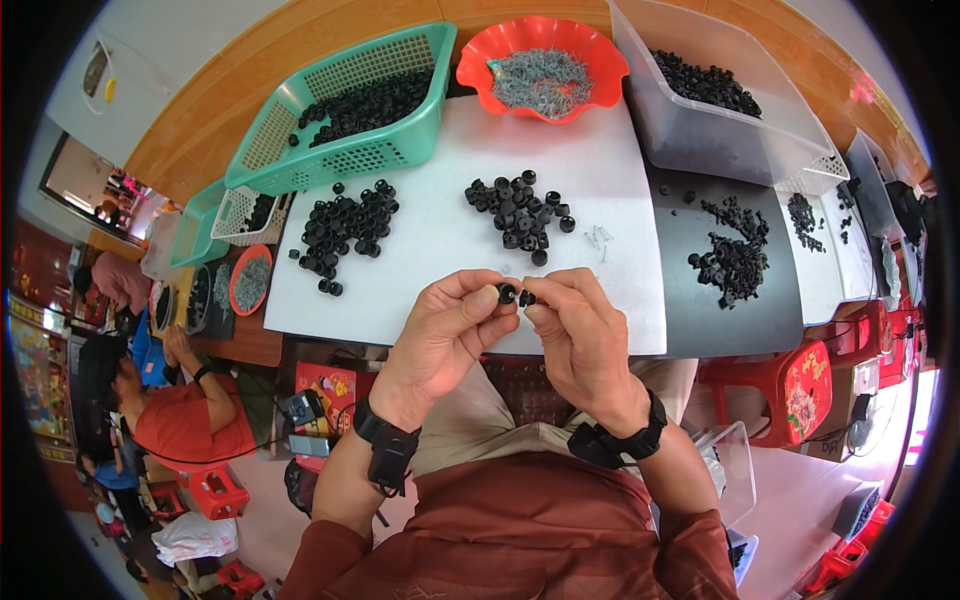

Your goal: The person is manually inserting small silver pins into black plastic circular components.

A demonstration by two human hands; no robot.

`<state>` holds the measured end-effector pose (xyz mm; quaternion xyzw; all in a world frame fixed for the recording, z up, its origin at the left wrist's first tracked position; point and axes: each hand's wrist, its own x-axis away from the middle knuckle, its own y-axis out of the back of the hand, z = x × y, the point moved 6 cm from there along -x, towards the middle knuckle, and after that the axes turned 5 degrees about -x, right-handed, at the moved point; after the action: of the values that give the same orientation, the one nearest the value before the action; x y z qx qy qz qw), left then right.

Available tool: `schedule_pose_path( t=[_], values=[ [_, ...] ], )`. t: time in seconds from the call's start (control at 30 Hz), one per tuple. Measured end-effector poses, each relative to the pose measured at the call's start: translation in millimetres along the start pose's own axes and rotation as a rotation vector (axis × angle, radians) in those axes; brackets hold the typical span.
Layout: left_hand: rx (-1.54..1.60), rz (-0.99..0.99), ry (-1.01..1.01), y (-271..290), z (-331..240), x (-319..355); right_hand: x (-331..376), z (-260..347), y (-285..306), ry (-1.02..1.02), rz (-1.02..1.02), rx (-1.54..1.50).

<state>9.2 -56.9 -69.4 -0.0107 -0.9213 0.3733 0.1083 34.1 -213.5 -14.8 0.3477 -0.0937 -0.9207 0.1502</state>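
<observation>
Over the near edge of the white sheet (420, 305), my two hands meet. Between the thumb and fingers of my left hand (445, 330) is a round black knob (506, 293), with something small and pale at its centre. My right hand (585, 345) pinches a small black part (527, 298) right beside the knob; whether the two touch I cannot tell. Just beyond my hands lies a loose pile of black knobs (520, 210), and a second pile of knobs (345, 235) sits farther left. A few screws (598, 238) are scattered right of the middle pile.
Along the back stand a green basket (400, 152) of black parts, a red bowl (475, 75) of screws and a clear bin (790, 135). Small black parts (735, 262) cover some of the dark board (680, 300). A person in red (195, 425) works at left; red stools (775, 395) stand right.
</observation>
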Motion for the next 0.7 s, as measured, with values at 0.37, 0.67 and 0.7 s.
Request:
schedule_pose_path(
  t=[0.37, 0.67, 0.7],
  values=[
    [-0.021, 0.025, 0.008, -5.3, 0.6, 1.9, 2.0, -2.3, -5.9, -0.013, 0.033, 0.013],
    [-0.069, -0.008, -0.020, -4.8, 3.4, 2.4, 4.1, -2.5, -4.6, 0.004, -0.011, -0.010],
    [-0.075, -0.010, -0.028, -5.0, 3.6, 2.4, 4.5, -2.7, -3.8, 0.003, -0.027, -0.028]
  ],
)
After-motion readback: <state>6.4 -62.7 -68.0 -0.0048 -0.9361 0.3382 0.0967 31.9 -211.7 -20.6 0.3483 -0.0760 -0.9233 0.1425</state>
